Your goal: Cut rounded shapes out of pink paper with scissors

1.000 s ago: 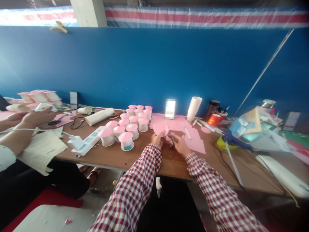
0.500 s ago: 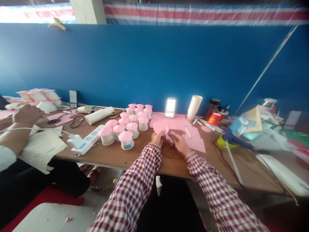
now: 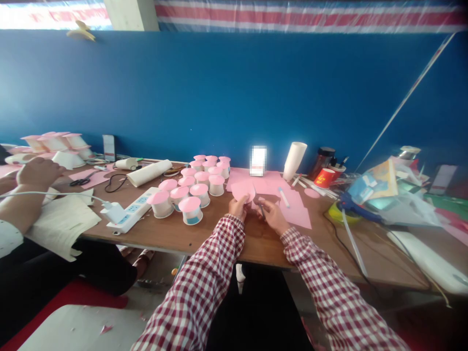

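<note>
A brown worktop is carrying a cluster of pink-topped cups, with pink sheets spreading to the right of the cluster and a white power strip lying just left of it. Right of the cluster, the left hand is holding a pink disc pinched in its fingers, while the right hand, farther right of the cluster, is gripping dark scissors in its curled fingers; whether they are touching the disc is too small to tell.
</note>
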### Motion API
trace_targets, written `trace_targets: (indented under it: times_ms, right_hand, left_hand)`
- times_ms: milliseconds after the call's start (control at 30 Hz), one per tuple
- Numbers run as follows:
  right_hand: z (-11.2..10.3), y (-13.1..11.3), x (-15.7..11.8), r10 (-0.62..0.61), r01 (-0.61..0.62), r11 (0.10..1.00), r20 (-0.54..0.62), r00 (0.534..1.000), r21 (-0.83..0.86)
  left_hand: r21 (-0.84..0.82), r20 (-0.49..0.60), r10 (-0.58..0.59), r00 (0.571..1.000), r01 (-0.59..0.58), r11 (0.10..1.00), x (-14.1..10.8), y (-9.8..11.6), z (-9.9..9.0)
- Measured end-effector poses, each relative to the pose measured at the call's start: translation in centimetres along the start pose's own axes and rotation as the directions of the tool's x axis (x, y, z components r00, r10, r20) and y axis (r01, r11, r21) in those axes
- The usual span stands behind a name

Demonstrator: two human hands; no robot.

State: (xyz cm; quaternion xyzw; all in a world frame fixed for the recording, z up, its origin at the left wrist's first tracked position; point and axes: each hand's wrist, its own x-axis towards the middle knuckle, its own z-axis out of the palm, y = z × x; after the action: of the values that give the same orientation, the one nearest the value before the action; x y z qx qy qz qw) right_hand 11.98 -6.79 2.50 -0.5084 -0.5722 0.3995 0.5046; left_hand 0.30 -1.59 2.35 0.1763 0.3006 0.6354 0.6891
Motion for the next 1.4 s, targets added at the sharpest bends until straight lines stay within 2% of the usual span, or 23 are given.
trace_targets:
  times_ms: [500, 767, 1133, 1400]
  right_hand:
    - [-0.02, 0.23, 0.11, -0.009, 0.008, 0.998, 0.017, 1.000, 0.067]
    - [-0.16, 0.58, 0.34, -0.023, 0.022, 0.999, 0.013, 1.000, 0.026]
    - [-0.16, 0.21, 0.22, 0.040, -0.040, 0.999, -0.011, 0.999, -0.009]
    - [-0.14, 0.11, 0.18, 0.035, -0.035, 0.999, -0.011, 0.999, -0.003]
  left_hand:
    - [0.034, -0.014, 0.018, 1.000, -0.018, 0.999, -0.47, 0.20, 0.30]
    - [0.042, -0.036, 0.007, 0.999, -0.005, 0.999, -0.86, 0.46, 0.65]
    - [0.067, 0.028, 0.021, 0.999, -0.022, 0.997, -0.32, -0.05, 0.18]
    - [0.075, 0.047, 0.026, 0.999, -0.030, 0.997, -0.07, -0.16, -0.02]
